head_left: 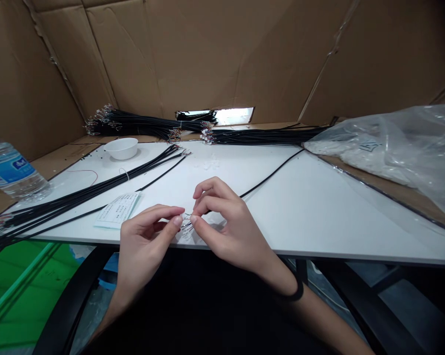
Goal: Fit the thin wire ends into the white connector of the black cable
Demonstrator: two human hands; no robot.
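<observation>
Near the table's front edge, my left hand (148,239) pinches a small white connector (183,217) between thumb and forefinger. Just to its right, my right hand (225,224) is closed in a pinch on the thin loose wires (188,226) at the end of a black cable (272,173). That cable runs from behind the right hand up toward the back right. Several wire ends fan out between the two hands. Whether any wire sits inside the connector is too small to tell.
Bundled black cables (96,190) lie at left beside a printed paper slip (117,212). A white bowl (121,149), more cable bundles (262,136) and a plastic bag of white parts (388,148) stand farther back. A water bottle (13,170) is at far left. Cardboard walls (207,59) enclose the table (336,217).
</observation>
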